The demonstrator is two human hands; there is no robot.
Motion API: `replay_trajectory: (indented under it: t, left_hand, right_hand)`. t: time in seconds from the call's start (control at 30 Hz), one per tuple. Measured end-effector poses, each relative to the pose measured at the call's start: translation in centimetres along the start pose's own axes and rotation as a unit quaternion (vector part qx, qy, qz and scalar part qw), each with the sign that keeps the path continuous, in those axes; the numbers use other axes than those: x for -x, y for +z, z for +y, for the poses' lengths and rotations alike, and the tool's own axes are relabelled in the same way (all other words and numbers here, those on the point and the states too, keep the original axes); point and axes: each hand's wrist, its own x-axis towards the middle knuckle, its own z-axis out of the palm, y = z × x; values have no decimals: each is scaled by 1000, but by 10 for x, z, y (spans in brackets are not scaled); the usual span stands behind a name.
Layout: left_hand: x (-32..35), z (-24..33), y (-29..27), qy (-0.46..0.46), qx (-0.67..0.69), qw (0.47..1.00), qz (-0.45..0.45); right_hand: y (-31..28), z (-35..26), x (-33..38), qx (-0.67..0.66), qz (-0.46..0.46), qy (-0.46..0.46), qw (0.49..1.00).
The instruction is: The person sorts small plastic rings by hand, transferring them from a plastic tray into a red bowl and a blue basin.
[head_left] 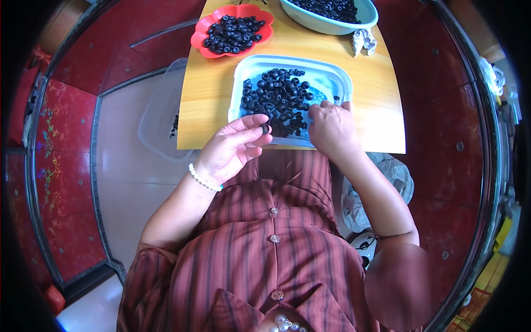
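My left hand (235,145) pinches a small black ring-shaped part (265,128) between thumb and fingertips, just in front of the tray's near left corner. My right hand (333,127) hangs over the right side of the white-rimmed plastic tray (347,83), its fingers curled down and closed. Whatever its fingertips hold, if anything, is hidden behind the hand. A pile of similar black parts (276,91), rounded and hollow, covers the tray's left and middle. One stray black piece (336,98) lies on the tray's bluish bottom near my right hand.
On the wooden table (204,105), a red scalloped bowl (197,39) full of black parts stands far left. A pale green basin (326,26) of them is far right, beside crumpled wrapping (364,42). A clear plastic bin (149,122) sits left below; a plastic bag (395,177) lies right below.
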Motion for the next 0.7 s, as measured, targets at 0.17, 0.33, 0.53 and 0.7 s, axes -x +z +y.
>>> replay_trajectory:
  t: [0.17,0.33,0.53,0.7]
  left_hand:
    - [4,6,-3,18,-6,1000,7]
    - [4,9,-10,30,-17,999,7]
    - [2,9,-7,34,-18,999,9]
    - [1,8,-2,30,-20,999,4]
  right_hand:
    - [1,4,-5,-45,-21,30,998]
    - [-3,9,-1,-66,20,11,998]
    - [7,9,-5,6,-20,-21,1000]
    - [-8,17,-7,-331,55,78,939]
